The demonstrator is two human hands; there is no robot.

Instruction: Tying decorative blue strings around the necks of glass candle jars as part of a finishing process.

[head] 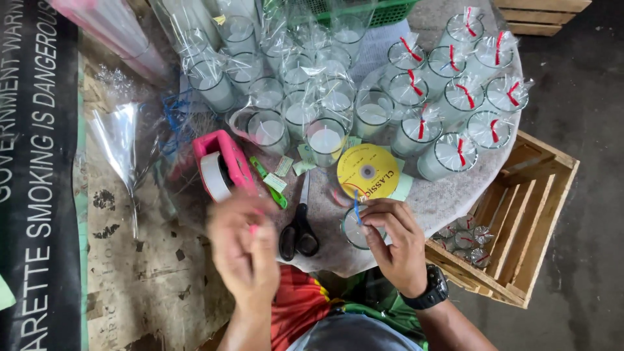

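Fingers [377, 218] grip glass candle [354, 231]; yellow round spool [368, 171] beside.

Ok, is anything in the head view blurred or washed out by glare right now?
Head view: the left hand is smeared by motion blur; the right hand, scissors and yellow disc are sharp; soft daylight, no hard shadows; glare glints on the cellophane wraps; edges bow slightly from the wide lens.

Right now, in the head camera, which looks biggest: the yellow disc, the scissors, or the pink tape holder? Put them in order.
1. Pink tape holder
2. Scissors
3. Yellow disc

The holder and the scissors look close in size, so that order is unsure. The disc looks smallest.
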